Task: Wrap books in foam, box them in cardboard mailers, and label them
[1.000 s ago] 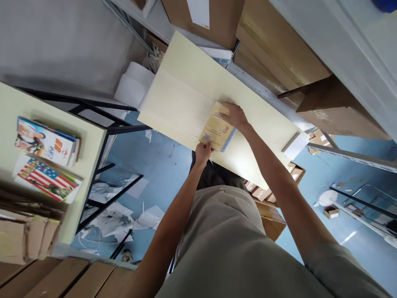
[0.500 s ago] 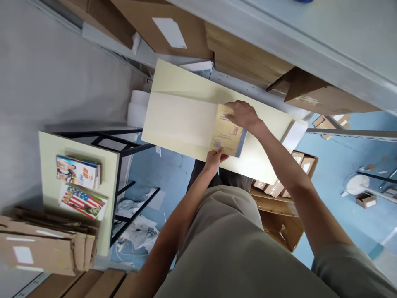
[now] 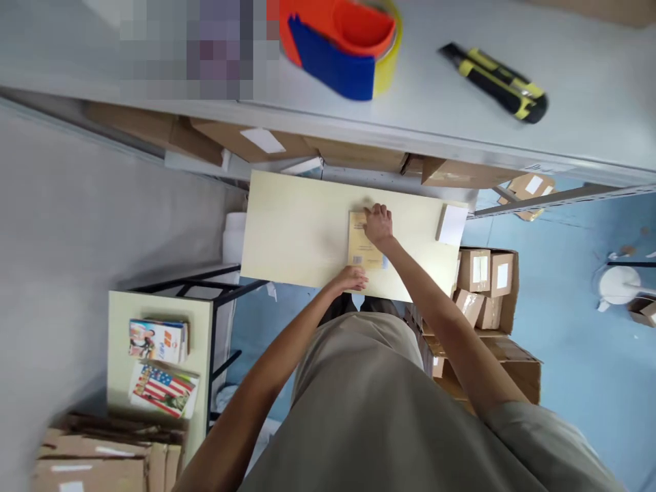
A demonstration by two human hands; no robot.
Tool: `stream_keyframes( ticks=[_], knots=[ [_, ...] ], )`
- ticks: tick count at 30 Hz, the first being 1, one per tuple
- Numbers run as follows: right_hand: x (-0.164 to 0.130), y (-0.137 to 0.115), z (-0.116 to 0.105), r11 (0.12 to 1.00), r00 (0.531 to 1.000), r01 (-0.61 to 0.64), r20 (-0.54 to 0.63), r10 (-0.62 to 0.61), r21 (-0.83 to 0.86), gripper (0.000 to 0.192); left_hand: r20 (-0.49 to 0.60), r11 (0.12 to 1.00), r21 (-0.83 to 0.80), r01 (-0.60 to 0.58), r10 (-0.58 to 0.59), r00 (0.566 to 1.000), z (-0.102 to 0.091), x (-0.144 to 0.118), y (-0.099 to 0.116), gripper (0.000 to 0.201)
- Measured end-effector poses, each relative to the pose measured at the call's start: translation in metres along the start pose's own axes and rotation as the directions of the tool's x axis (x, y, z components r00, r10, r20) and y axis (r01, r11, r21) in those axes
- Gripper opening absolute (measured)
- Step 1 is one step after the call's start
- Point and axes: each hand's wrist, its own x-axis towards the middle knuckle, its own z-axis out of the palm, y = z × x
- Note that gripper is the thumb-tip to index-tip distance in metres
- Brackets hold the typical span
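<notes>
Pale yellow laminate formed the surface (image 3: 297, 232) on which a thin booklet (image 3: 361, 242) was laid flat, right of its middle and close to the near edge. The booklet's cover was yellowish, with faint print, a small barcode at its lower left and a bluish strip showing at its lower right. The right hand (image 3: 378, 224) was pressed palm-down on the booklet's upper right part, fingers spread and not curled around anything. The left hand (image 3: 350, 279) was set at the booklet's lower edge, fingers flat against the near rim of the surface; whether the cover was being pinched could not be told. Wide bare room was left on the surface to the left of the booklet, and a narrower strip to the right, ended by a small white box (image 3: 452, 224) at the right edge. Directly above, a grey shelf (image 3: 461, 130) overhung the far edge, carrying a tape dispenser (image 3: 341, 41) and a utility knife (image 3: 495, 82). Open cartons (image 3: 484, 287) were crowded against the right corner.
</notes>
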Motion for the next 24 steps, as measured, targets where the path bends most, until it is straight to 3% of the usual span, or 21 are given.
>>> stream_keyframes(
  ticks=[3, 7, 11, 13, 15, 17, 19, 22, 24],
  knots=[
    [-0.035, 0.001, -0.026, 0.994, 0.994, 0.02, -0.11, -0.009, 0.104, 0.055, -0.039, 0.979, 0.059, -0.193, 0.195, 0.98, -0.007, -0.02, 0.036, 0.042],
    [-0.085, 0.017, -0.082, 0.981, 0.932, 0.064, -0.362, 0.007, 0.183, 0.053, 0.02, 0.872, 0.085, -0.481, 0.481, 0.876, 0.003, -0.045, 0.106, 0.044],
    [-0.111, 0.036, -0.162, 0.987, 0.792, 0.081, -0.61, 0.023, 0.141, 0.053, 0.143, 0.673, 0.129, -0.728, 0.714, 0.685, 0.04, -0.074, 0.19, 0.044],
    [-0.108, 0.046, -0.204, 0.993, 0.731, 0.073, -0.683, 0.013, 0.097, 0.055, 0.165, 0.565, 0.163, -0.809, 0.793, 0.586, 0.065, -0.089, 0.231, 0.044],
    [-0.096, 0.055, -0.241, 0.997, 0.704, 0.052, -0.71, 0.008, 0.062, 0.057, 0.16, 0.47, 0.181, -0.864, 0.853, 0.497, 0.089, -0.104, 0.267, 0.042],
    [-0.078, 0.062, -0.268, 0.998, 0.716, 0.026, -0.698, 0.015, 0.048, 0.059, 0.141, 0.391, 0.199, -0.898, 0.896, 0.422, 0.107, -0.117, 0.296, 0.042],
    [-0.06, 0.068, -0.286, 0.999, 0.754, -0.003, -0.656, 0.035, 0.05, 0.061, 0.121, 0.347, 0.209, -0.914, 0.919, 0.376, 0.119, -0.128, 0.315, 0.041],
    [-0.041, 0.075, -0.297, 0.997, 0.818, -0.055, -0.571, 0.076, 0.053, 0.062, 0.091, 0.341, 0.184, -0.922, 0.928, 0.362, 0.125, -0.139, 0.324, 0.04],
    [-0.036, 0.08, -0.298, 0.996, 0.837, -0.075, -0.54, 0.089, 0.049, 0.06, 0.07, 0.351, 0.162, -0.922, 0.928, 0.365, 0.123, -0.14, 0.318, 0.039]
  ],
)
